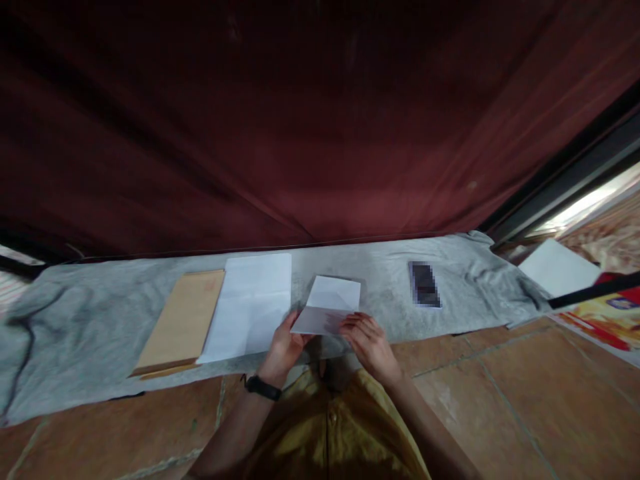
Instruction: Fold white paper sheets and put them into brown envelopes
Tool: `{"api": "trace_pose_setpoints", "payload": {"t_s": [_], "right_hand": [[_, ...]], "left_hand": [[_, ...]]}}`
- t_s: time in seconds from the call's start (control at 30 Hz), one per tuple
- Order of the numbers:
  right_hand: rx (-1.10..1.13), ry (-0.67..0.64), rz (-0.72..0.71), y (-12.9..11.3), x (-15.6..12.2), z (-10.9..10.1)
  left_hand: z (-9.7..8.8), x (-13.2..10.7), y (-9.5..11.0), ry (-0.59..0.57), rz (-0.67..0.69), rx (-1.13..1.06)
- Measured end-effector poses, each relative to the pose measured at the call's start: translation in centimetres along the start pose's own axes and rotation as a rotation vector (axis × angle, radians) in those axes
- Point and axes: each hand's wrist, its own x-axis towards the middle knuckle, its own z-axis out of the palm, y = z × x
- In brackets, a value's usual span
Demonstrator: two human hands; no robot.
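A folded sheet of white paper is held low over the front edge of the grey cloth, its crease running across and its near part raised towards me. My left hand is closed on its left corner, thumb on top. My right hand has its fingers on the near right edge, closed against the paper. To the left lies a stack of large white sheets, with a pile of brown envelopes or brown paper beside it.
Grey cloth covers a long narrow surface. On its right side lies a phone-like dark object, its face pixelated. A dark red curtain hangs behind. Farther right are a white sheet and a colourful printed package. Tiled floor lies below.
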Motion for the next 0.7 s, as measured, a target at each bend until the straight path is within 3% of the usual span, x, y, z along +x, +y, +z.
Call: {"api": "trace_pose_setpoints", "payload": {"t_s": [0.13,0.27,0.43,0.7], "right_hand": [[0.068,-0.097,0.038,0.2,-3.5,0.9],[0.096,-0.080,0.121,0.5,-5.5,1.0],[0.094,-0.024,0.194,1.6,-6.4,1.3],[0.066,0.040,0.298,5.4,-6.9,2.3]], "left_hand": [[-0.6,-0.7,0.0,-0.025,-0.096,0.005],[-0.3,-1.0,-0.3,0.013,-0.035,0.085],[-0.4,-0.8,-0.8,0.010,-0.051,0.162],[-0.9,-1.3,-0.7,-0.001,-0.075,0.159]]}}
